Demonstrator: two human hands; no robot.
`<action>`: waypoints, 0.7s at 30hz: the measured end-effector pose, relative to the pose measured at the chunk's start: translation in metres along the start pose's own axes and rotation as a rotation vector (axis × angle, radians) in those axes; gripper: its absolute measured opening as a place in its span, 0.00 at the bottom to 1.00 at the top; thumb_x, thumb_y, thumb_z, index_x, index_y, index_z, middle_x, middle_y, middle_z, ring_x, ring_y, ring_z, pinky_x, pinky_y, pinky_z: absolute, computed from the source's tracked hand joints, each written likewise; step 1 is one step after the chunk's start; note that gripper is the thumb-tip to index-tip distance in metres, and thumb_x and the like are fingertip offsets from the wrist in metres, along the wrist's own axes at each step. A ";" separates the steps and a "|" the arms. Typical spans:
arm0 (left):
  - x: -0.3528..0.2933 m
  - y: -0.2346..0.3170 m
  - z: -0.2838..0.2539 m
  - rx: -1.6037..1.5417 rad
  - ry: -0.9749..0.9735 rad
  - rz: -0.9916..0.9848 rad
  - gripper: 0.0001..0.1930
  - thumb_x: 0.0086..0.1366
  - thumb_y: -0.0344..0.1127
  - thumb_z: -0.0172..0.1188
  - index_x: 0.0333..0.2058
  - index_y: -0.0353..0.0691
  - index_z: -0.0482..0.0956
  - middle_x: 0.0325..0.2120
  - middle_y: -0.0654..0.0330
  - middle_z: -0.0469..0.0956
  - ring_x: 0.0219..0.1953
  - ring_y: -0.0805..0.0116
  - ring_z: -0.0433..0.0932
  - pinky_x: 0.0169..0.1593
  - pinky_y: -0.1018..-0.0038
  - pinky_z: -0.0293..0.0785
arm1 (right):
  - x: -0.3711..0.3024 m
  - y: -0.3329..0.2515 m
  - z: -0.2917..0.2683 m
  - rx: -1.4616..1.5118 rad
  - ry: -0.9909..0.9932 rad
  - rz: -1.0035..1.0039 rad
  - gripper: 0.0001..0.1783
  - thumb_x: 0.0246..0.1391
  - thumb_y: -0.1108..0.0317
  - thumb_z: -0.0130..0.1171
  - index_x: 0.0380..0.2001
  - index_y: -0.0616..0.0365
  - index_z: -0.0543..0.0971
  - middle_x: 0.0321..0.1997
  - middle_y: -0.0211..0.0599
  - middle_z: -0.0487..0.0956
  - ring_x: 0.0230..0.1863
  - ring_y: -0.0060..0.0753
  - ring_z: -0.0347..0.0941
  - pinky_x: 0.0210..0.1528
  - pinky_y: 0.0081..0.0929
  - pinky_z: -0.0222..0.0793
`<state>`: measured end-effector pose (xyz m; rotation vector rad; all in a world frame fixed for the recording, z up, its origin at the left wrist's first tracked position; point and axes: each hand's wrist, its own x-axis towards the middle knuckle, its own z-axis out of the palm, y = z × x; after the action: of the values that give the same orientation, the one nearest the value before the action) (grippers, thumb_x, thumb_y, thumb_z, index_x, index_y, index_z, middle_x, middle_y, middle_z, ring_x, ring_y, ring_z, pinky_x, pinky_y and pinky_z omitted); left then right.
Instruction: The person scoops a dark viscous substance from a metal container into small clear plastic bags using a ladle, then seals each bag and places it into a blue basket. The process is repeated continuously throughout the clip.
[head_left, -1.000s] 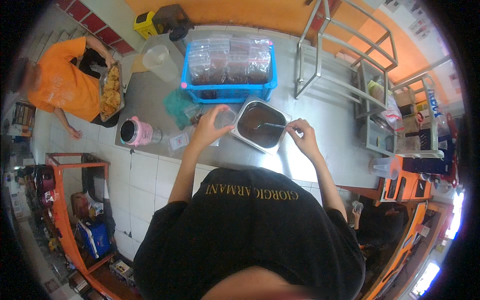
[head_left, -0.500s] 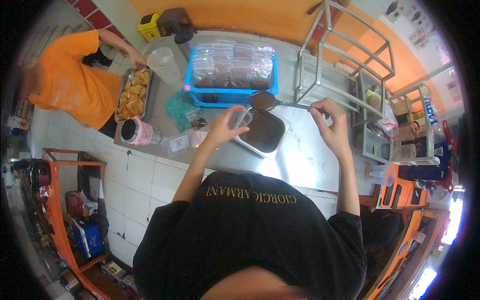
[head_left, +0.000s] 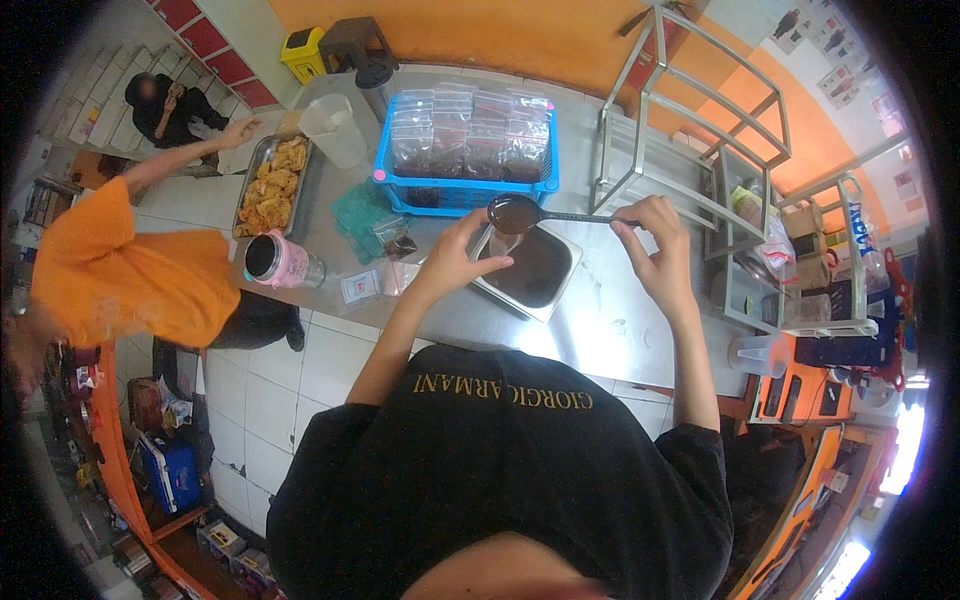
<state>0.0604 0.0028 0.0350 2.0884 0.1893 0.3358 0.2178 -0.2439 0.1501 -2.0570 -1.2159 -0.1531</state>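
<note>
1. The right hand (head_left: 655,245) pinches the handle end of a long ladle (head_left: 515,214), fingers closed on it. The ladle lies level, its bowl full of dark brown sauce.
2. The ladle's bowl hangs just above the far edge of the steel pan (head_left: 530,270), which holds more of the same dark sauce.
3. The left hand (head_left: 455,262) is at the pan's left rim, fingers curled around a small clear bag (head_left: 497,243) held open right under the ladle's bowl.
4. Beyond the pan sits a blue basket (head_left: 465,190) packed with filled, sealed bags of sauce.
5. Left of the pan lie loose small bags (head_left: 372,285) and a pink cup (head_left: 283,262) with a dark lid.
6. Farther left of the pan, a steel tray of fried food (head_left: 270,185) rests by a clear plastic jug (head_left: 333,130); a person in an orange shirt (head_left: 120,270) stands there, one hand (head_left: 240,130) reaching near the tray.
</note>
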 end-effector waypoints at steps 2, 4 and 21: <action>0.001 0.000 0.000 -0.017 0.012 0.016 0.37 0.50 0.46 0.76 0.56 0.38 0.70 0.50 0.49 0.78 0.53 0.49 0.77 0.56 0.60 0.71 | 0.001 0.000 0.000 -0.002 0.037 -0.045 0.07 0.49 0.72 0.67 0.32 0.61 0.81 0.33 0.42 0.78 0.40 0.43 0.72 0.44 0.36 0.67; 0.002 -0.001 0.000 -0.045 0.004 0.006 0.38 0.50 0.45 0.77 0.56 0.37 0.70 0.49 0.49 0.78 0.51 0.51 0.78 0.54 0.61 0.73 | 0.002 -0.001 0.000 -0.010 0.060 -0.071 0.07 0.49 0.73 0.67 0.32 0.61 0.81 0.34 0.41 0.78 0.40 0.42 0.72 0.44 0.36 0.67; 0.002 0.004 -0.001 -0.127 0.018 0.038 0.33 0.50 0.41 0.77 0.52 0.38 0.72 0.45 0.52 0.81 0.46 0.57 0.81 0.50 0.65 0.77 | -0.010 0.016 0.015 0.162 -0.156 0.222 0.08 0.59 0.68 0.60 0.37 0.62 0.79 0.35 0.40 0.79 0.39 0.39 0.76 0.44 0.33 0.71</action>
<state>0.0622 0.0024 0.0392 1.9665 0.1355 0.3796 0.2212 -0.2455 0.1268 -2.0727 -1.0442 0.2068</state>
